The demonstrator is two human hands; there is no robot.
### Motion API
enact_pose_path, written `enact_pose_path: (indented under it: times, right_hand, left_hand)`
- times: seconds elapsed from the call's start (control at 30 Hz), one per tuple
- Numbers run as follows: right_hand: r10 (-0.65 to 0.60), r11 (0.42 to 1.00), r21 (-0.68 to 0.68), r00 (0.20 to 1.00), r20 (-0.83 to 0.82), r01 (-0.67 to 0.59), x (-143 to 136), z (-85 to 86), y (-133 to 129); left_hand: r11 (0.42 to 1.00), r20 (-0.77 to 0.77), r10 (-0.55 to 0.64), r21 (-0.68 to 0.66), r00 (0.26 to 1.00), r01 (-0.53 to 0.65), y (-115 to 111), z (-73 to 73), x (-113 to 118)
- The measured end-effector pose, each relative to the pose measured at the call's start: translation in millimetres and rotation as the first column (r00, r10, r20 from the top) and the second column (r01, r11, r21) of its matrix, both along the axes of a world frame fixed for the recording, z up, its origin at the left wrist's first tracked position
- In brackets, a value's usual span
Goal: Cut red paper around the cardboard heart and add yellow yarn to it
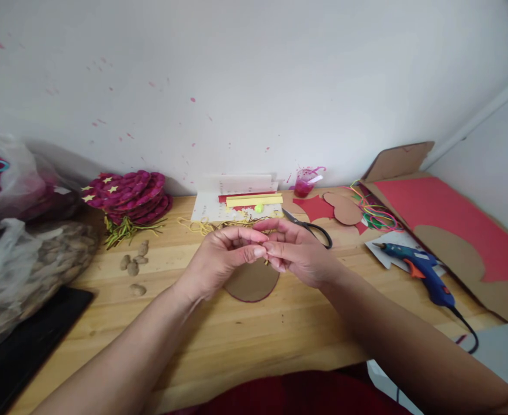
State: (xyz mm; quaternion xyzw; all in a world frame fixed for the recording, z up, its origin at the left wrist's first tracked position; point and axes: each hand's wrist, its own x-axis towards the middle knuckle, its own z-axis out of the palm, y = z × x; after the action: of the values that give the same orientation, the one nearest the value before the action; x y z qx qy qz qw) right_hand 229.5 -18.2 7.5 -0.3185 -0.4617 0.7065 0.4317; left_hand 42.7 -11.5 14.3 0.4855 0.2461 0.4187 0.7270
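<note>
My left hand (232, 251) and my right hand (294, 251) meet fingertip to fingertip above a round cardboard disc (252, 283) with a dark red edge. Both hands are closed in a pinch, thumbs against fingers. Whatever they hold is too small and too hidden to name. Yellow and dark strings (202, 226) lie just behind the hands. Black-handled scissors (320, 233) rest beyond my right hand, partly covered by it.
Peanuts (135, 265) and a stack of magenta pieces (139, 196) lie left, near a bag of peanuts (59, 259). A blue glue gun (426, 271) and a red-covered cardboard box (465, 225) are right. A cup of magenta paint (304, 183) stands by the wall.
</note>
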Motion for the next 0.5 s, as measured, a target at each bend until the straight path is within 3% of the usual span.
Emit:
enact_pose_path:
  times: [0.13, 0.33, 0.5]
  right_hand:
    - [-0.010, 1.000, 0.003, 1.000, 0.017, 0.010, -0.6, 0.7, -0.2]
    - [-0.040, 0.998, 0.050, 0.996, 0.074, 0.036, -2.5, 0.9, -1.8]
    - [-0.095, 0.985, 0.167, 0.957, 0.274, 0.051, 0.5, 4.2, -1.4]
  left_hand:
    - [0.990, -0.103, 0.138, -0.011, 0.985, -0.140, -1.1, -3.2, 0.0]
    - [0.975, -0.174, 0.220, 0.039, 0.960, -0.217, 0.7, -4.1, -1.1]
    - [0.952, -0.149, 0.303, 0.100, 0.941, -0.290, 3.5, 4.3, -7.2]
